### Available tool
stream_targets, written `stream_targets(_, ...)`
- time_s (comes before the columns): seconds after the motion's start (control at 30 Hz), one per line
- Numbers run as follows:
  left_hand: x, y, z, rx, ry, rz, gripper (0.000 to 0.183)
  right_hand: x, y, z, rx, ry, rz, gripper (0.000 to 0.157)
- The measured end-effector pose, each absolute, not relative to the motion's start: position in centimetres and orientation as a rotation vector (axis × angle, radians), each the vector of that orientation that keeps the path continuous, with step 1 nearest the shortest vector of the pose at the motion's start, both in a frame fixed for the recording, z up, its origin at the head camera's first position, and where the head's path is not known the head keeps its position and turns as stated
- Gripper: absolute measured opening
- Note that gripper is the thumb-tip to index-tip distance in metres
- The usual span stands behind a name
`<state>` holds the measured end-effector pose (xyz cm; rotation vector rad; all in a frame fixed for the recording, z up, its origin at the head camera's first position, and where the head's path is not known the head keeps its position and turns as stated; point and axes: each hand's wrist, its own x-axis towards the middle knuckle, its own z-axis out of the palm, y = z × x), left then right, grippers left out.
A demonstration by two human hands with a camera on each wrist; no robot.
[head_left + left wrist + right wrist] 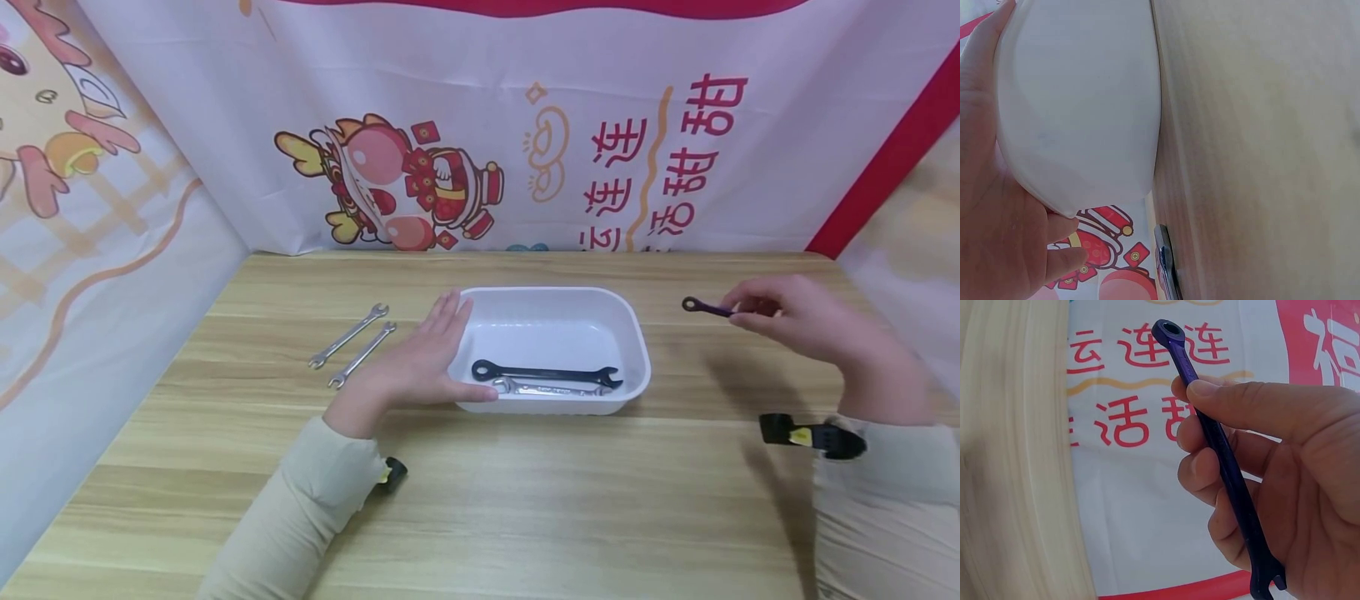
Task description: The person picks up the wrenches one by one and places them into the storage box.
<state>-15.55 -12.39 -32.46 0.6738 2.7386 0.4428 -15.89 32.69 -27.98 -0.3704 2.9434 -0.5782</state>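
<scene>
Right hand (806, 315) holds purple wrench (1227, 464) outside tray rim (642, 363)

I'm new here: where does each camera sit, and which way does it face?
On the head: looks forward and down at the table; left hand and right hand show.
On the left wrist: faces the tub's outer wall; left hand shows.
On the right wrist: faces the dark wrench; right hand grips it.
Head and right views share that wrench.

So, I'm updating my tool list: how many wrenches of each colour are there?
Silver wrenches: 3 (two on the table, one in the white tray)
Black combination wrench: 1 (in the tray)
Dark purple combination wrench: 1 (in the right hand)
Total: 5 wrenches
</scene>
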Motion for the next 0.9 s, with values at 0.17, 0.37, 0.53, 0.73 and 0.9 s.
stream_targets(0.17,-15.5,-12.3,-32.4,0.669,2.735,0.447,0.129,-16.1,31.9,-28.0,-0.421,2.926,-0.572,0.019)
stream_targets(0.37,-15.5,-12.3,-32.5,0.666,2.737,0.446,0.13,-16.2,31.1,-28.2,-0.516,2.925,-0.57,0.017)
stream_targets(0.53,-15.6,-12.3,-32.6,0.665,2.738,0.442,0.131,-16.0,30.1,-28.0,-0.483,2.905,-0.577,0.019)
stream_targets(0.73,-15.6,-12.4,-32.6,0.671,2.74,0.439,0.131,-15.9,28.9,-27.7,-0.527,2.9,-0.572,0.017)
stream_targets(0.9,-15.6,-12.4,-32.6,0.677,2.74,0.433,0.131,-15.8,28.2,-27.7,-0.59,2.892,-0.583,0.016)
